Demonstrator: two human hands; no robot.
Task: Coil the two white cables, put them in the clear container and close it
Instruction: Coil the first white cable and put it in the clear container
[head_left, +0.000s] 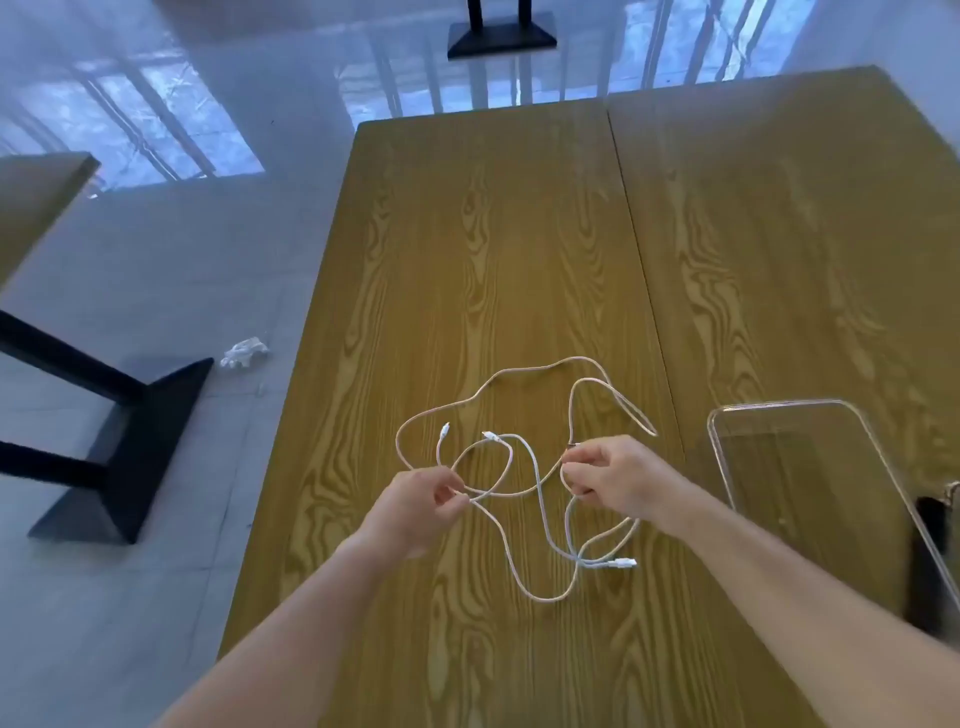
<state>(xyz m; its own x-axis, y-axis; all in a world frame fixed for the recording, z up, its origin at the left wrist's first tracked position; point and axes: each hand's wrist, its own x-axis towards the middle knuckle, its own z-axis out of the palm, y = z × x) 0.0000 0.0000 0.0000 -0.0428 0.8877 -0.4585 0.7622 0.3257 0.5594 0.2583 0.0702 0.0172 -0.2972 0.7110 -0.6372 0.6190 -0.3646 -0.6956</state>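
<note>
A wood-grain surface (519, 234) fills most of the view, made of two panels that meet along a seam running away from the person. Beyond and to the left lies a glossy pale floor (156, 260) with window reflections, black stand bases, and a small crumpled white scrap (244, 353) near the surface's left edge.

On the right panel, close to the right edge of the view, sits the clear container (810, 467); it is transparent with rounded corners, its near end is cut off by the frame, and whether a lid is on it cannot be told. It stands apart from the cables.

The two white cables (524, 457) lie tangled in loose loops on the left panel, between and ahead of the hands, uncoiled. One wide loop arches away from the person; others trail toward the person, where a white plug (621, 563) rests on the wood. Two more plug ends show inside the tangle.

The left hand (415, 512) has its grip pinched together on a cable strand, thumb and fingertips meeting at the wire. The right hand (610, 475) is closed on another strand, fingers curled over it, with cable running out above and below the fist.

No brand, label or writing can be read anywhere.
</note>
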